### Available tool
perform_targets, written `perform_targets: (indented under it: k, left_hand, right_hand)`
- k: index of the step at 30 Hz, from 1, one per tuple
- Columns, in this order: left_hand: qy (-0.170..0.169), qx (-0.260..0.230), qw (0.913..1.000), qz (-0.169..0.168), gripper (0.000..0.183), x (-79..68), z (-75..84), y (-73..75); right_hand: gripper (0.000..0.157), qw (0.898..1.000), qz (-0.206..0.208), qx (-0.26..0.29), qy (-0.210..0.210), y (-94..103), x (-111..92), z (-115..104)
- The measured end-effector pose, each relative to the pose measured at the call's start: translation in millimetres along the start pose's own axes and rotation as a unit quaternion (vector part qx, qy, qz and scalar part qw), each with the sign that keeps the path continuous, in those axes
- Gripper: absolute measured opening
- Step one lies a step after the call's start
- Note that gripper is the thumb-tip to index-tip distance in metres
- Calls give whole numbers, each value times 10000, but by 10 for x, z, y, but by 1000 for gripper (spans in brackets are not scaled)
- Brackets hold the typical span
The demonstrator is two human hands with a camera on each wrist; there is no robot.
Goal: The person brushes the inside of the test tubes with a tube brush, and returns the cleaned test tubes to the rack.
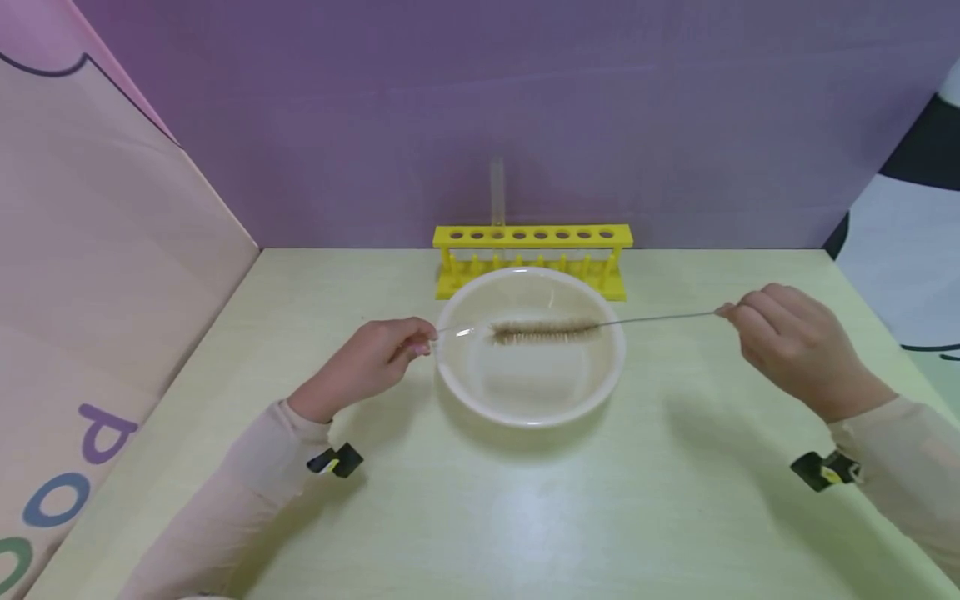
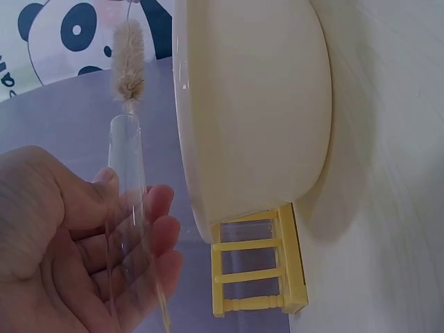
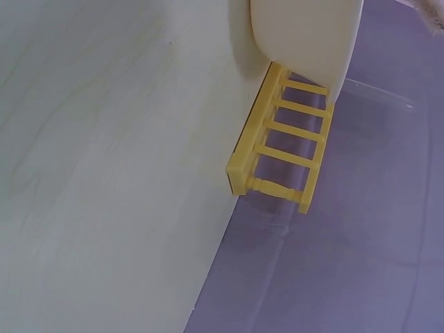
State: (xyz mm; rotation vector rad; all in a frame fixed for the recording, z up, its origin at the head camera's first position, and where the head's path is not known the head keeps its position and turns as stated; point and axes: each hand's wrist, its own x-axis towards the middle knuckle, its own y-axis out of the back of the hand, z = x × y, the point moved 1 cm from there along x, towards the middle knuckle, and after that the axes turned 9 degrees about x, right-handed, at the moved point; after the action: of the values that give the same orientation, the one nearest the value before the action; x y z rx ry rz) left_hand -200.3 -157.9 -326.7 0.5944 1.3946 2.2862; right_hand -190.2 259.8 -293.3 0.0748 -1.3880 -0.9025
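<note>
My left hand holds a clear glass test tube between thumb and fingers, its mouth pointing right toward the brush. A test tube brush with tan bristles lies level over the white bowl. Its thin wire handle runs to my right hand, which pinches the far end. In the left wrist view the brush's tip is right at the tube's mouth, with the bristles outside the glass. The right wrist view shows only a bit of bristle at the top corner; my right hand is out of that view.
Behind the bowl stands a yellow test tube rack with another clear tube upright in it. A purple panel rises at the table's back edge. Printed panels flank the pale table.
</note>
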Motion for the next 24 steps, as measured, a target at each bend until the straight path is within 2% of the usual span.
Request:
perform_targets:
  k: [7, 16, 24]
  left_hand:
    - [-70, 30, 10000, -35, 16, 45, 41, -15]
    - [-186, 182, 9997, -43, 18, 115, 98, -15]
    - [-214, 172, 9996, -66, 18, 144, 118, -19]
  right_hand:
    - [37, 9999, -62, -98, -50, 29, 15, -3]
    - [35, 9996, 280, -94, -14, 17, 37, -17]
    - [37, 9994, 313, -123, -69, 37, 41, -23]
